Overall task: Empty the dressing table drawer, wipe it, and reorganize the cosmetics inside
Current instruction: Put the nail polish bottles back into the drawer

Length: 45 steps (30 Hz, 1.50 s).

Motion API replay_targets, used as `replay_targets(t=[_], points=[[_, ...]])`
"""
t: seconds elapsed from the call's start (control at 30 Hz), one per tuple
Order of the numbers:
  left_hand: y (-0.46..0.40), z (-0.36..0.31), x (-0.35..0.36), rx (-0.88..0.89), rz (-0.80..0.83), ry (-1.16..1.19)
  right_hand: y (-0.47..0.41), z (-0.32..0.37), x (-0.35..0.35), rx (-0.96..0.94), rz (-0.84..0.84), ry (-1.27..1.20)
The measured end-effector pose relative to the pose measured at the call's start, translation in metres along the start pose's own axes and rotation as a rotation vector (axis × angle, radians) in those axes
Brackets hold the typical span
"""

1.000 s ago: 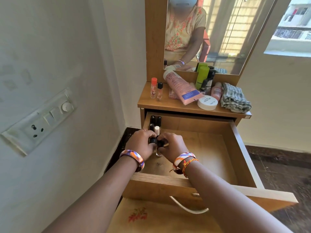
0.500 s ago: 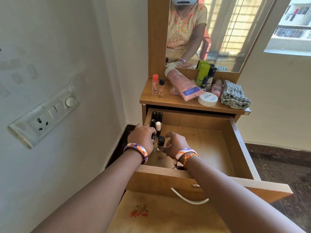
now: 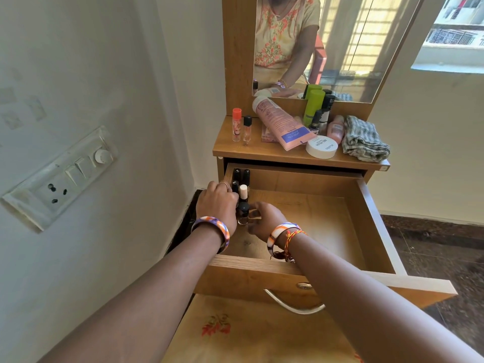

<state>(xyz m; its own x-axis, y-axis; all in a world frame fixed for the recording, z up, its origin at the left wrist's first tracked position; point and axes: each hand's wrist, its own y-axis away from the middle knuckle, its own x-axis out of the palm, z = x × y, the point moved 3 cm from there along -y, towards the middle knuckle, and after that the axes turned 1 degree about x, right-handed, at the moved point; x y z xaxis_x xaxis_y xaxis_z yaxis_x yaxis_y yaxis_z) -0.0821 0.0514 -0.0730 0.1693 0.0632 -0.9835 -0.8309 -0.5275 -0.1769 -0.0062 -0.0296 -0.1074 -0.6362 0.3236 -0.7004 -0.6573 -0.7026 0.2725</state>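
Likely small, light, breakable glass with a slick side: nail-polish bottle [image 3: 243, 214] upright in the drawer [image 3: 301, 267] at its left wall, pinched by right hand [image 3: 263, 223], left hand [image 3: 216, 202] curled alongside, best gripped low around the body.

Both arms outstretched, left hand [image 3: 216, 203] and right hand [image 3: 263, 220] close together, fingers curled.
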Motion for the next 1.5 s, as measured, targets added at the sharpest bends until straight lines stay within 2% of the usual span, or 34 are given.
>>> replay_targets(t=[0.73,0.93,1.03,1.27,1.43,1.5], points=[[-0.004,0.003,0.002,-0.020,0.010,0.106,-0.001,0.001,-0.004,0.053,-0.011,-0.009],[-0.003,0.003,0.001,-0.011,-0.058,0.212,0.006,0.001,-0.016,0.045,-0.184,-0.034],[-0.003,0.004,0.007,-0.054,0.010,0.274,0.009,0.003,-0.022,0.009,-0.301,-0.044],[0.000,0.005,0.002,-0.125,-0.038,0.357,0.012,0.008,-0.025,-0.075,-0.418,-0.091],[-0.034,0.012,-0.028,-0.141,-0.279,0.491,0.006,0.022,-0.047,-0.226,-0.567,-0.098],[-0.059,0.019,-0.039,-0.193,-0.306,0.545,-0.001,0.036,-0.061,-0.287,-0.613,-0.091]])
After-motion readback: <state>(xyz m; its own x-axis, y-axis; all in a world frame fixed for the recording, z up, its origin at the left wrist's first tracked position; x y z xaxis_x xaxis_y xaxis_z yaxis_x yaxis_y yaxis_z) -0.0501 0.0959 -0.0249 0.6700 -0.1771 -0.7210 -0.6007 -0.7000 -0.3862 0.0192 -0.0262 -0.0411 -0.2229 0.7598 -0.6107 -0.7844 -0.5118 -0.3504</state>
